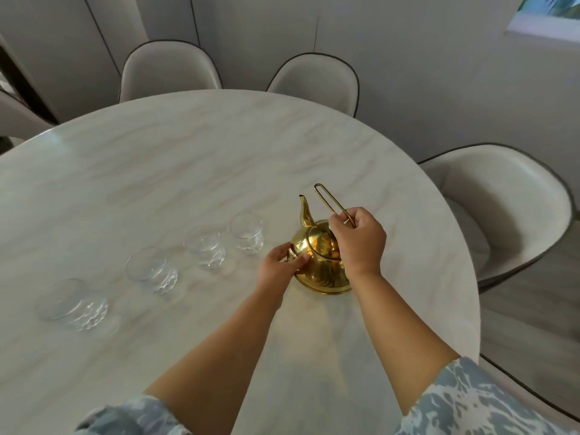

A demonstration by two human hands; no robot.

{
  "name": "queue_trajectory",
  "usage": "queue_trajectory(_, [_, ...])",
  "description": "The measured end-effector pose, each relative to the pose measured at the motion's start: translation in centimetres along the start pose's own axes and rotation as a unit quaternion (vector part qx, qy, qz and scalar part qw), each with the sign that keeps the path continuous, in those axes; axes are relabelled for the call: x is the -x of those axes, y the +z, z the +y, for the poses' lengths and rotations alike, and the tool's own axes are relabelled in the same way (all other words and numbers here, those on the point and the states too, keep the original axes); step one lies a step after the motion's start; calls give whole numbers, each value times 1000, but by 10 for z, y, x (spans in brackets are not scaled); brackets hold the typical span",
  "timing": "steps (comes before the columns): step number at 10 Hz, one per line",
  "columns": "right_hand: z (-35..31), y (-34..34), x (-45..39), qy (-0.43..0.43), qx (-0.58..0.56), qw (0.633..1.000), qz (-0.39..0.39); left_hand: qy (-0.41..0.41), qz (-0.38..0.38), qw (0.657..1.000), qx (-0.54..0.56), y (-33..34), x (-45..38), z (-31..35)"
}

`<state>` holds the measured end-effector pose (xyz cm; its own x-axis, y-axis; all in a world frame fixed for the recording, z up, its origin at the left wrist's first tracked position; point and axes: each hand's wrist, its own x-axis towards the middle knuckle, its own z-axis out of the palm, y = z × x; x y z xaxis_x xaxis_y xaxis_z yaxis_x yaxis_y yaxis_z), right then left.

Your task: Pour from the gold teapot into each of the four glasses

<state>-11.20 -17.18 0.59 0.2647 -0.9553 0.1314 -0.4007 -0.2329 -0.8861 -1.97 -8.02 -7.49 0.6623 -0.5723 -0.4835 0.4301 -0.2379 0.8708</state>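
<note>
A gold teapot [318,262] stands on the round marble table [219,158], spout pointing away from me. Its thin wire handle [326,199] leans back toward the far side. My right hand [359,238] pinches the handle's near end above the lid. My left hand [281,266] rests against the pot's left side, fingers on the body. Several clear glasses stand upright in a diagonal row to the left: the closest to the pot [247,232], one beside it [205,246], a third [150,270], and the leftmost [73,304].
Beige chairs surround the table: two at the far side [169,69] [317,78], one at the right [508,202]. The table's right edge curves close to the teapot. Wooden floor shows at the right.
</note>
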Motion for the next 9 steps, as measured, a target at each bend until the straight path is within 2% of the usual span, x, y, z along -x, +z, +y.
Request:
queue_trajectory(4, [18,5,-19,-1,-14,1000,0,6,-9,1000,-16,13,-18,2])
queue_trajectory(7, [16,0,-13,-18,30,999,-33,-6,-32,997,-70,1,-2,12])
queue_trajectory(8, [9,1,-5,-43,87,995,-9,1,-50,996,-73,-17,17,22])
queue_trajectory(9, [-1,2,9,-120,128,984,29,22,-38,996,-83,-38,41,37])
